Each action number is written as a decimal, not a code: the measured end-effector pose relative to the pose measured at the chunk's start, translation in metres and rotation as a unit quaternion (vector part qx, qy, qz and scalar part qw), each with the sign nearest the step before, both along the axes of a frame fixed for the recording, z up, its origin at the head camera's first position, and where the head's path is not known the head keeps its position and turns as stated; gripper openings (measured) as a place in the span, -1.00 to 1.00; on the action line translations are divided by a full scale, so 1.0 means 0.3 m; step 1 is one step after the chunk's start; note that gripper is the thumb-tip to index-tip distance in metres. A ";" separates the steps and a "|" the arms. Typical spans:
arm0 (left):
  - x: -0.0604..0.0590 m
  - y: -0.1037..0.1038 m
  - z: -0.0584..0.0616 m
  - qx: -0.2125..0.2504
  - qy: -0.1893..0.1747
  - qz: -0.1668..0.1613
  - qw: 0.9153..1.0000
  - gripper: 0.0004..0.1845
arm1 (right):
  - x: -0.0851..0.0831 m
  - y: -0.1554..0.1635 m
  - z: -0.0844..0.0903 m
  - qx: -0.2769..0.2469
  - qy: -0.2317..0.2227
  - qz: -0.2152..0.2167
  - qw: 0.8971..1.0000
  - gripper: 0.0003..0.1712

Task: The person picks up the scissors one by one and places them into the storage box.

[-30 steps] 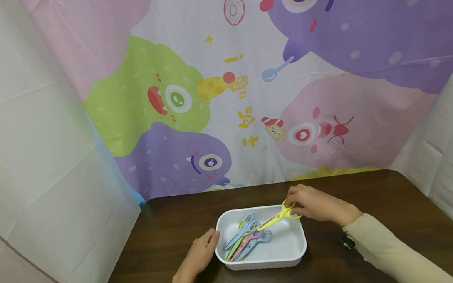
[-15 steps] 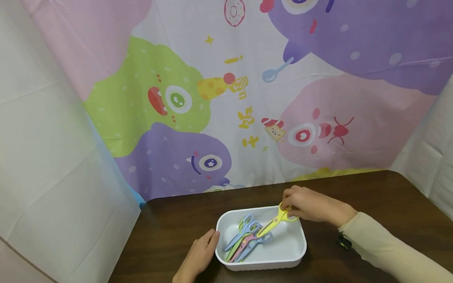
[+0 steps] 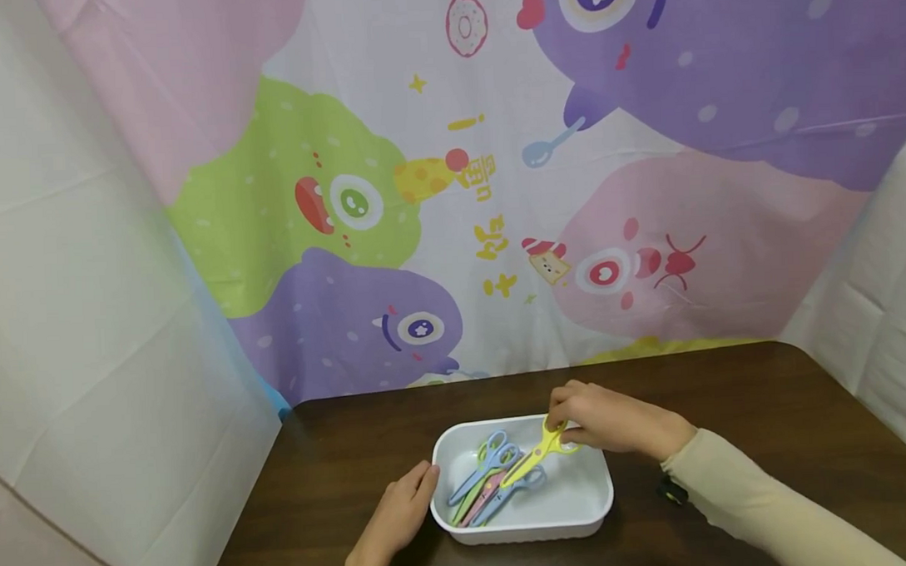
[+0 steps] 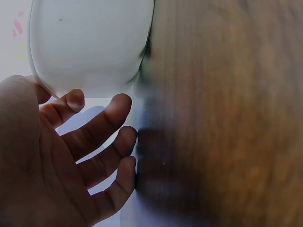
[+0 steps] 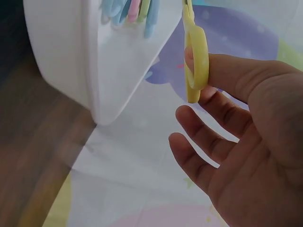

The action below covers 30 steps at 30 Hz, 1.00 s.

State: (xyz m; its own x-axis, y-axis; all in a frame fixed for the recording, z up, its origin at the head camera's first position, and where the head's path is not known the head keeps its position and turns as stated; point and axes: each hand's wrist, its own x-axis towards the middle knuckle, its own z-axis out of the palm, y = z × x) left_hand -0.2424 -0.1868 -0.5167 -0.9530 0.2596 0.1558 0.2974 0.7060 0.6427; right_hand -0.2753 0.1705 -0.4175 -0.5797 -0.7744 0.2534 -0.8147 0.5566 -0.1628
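My right hand (image 3: 608,419) pinches yellow scissors (image 3: 534,459) by a handle loop, between thumb and fingers. Their blades slant down to the left over a pile in a white tray (image 3: 574,524). The pile on the tray's left side has blue scissors (image 3: 484,469), more blue scissors (image 3: 533,477), pink scissors (image 3: 481,500) and green scissors (image 3: 464,507). In the right wrist view, the yellow scissors (image 5: 199,61) stand edge-on, the other fingers free. My left hand (image 3: 394,514) holds the tray's left rim; in the left wrist view, thumb and index finger are at the tray wall (image 4: 90,52).
The tray stands on a dark brown wooden table (image 3: 339,453). A cartoon-printed cloth (image 3: 495,190) hangs behind the table, with pale cloth (image 3: 108,287) at the left. A small black object (image 3: 673,490) shows beside the right sleeve (image 3: 752,489).
My right hand has moved left and slightly down with the yellow scissors, bringing their blades over the pink and blue ones. The left hand and the tray stay put.
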 end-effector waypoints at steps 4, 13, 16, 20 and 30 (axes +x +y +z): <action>0.003 0.001 -0.001 0.005 0.011 -0.002 1.000 -0.67 | 0.002 -0.014 -0.005 -0.001 -0.003 0.005 1.000 -0.82; -0.005 -0.004 -0.015 0.011 0.015 -0.005 1.000 -0.67 | 0.003 -0.042 -0.014 0.007 -0.009 0.009 1.000 -0.82; -0.040 -0.024 -0.081 0.019 0.039 -0.014 0.999 -0.70 | 0.006 -0.052 -0.019 0.014 -0.020 0.009 1.000 -0.83; -0.060 -0.034 -0.121 0.019 0.049 -0.008 0.999 -0.69 | 0.011 -0.060 -0.026 0.021 -0.031 0.006 0.999 -0.83; -0.057 -0.037 -0.106 0.012 0.057 -0.024 0.998 -0.71 | 0.009 -0.077 -0.036 0.034 -0.041 0.009 0.999 -0.83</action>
